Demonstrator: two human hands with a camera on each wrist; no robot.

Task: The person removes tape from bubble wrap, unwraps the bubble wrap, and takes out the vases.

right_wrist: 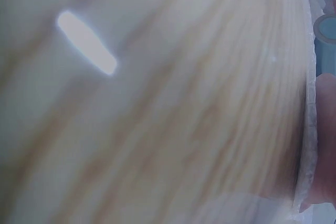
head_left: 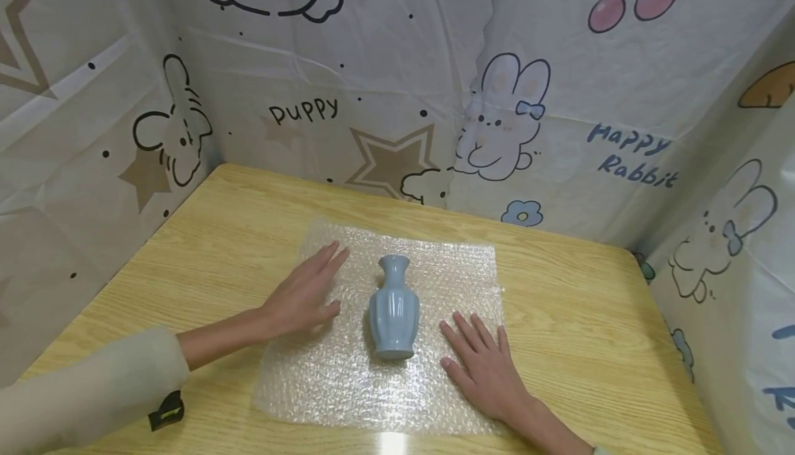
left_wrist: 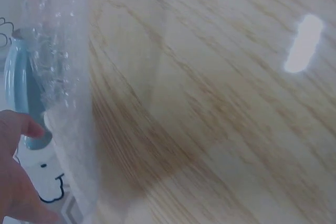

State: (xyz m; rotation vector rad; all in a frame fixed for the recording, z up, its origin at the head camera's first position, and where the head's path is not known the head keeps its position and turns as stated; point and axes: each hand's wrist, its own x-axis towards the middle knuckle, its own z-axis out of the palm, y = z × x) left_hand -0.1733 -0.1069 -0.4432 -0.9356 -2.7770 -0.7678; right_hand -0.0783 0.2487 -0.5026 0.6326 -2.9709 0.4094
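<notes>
A pale blue vase [head_left: 395,317] lies on its side on a sheet of bubble wrap [head_left: 335,386], its flared mouth toward the back of the table. To the left of the vase, my left hand [head_left: 304,296] is over the sheet with fingers extended and thumb apart. My right hand [head_left: 487,369] rests on the sheet's right part, fingers spread. Neither hand holds the vase. In the left wrist view the vase [left_wrist: 22,87] shows at the left edge, beside the bubble wrap [left_wrist: 68,87]. Only part of the right hand [right_wrist: 323,145] shows in the right wrist view.
The sheet lies on a wood-grain table [head_left: 571,317]. A small black object with a yellow-green mark [head_left: 166,411] sits near the left sleeve [head_left: 112,386]. A printed cloth [head_left: 373,61] with cartoon animals hangs around the back and sides.
</notes>
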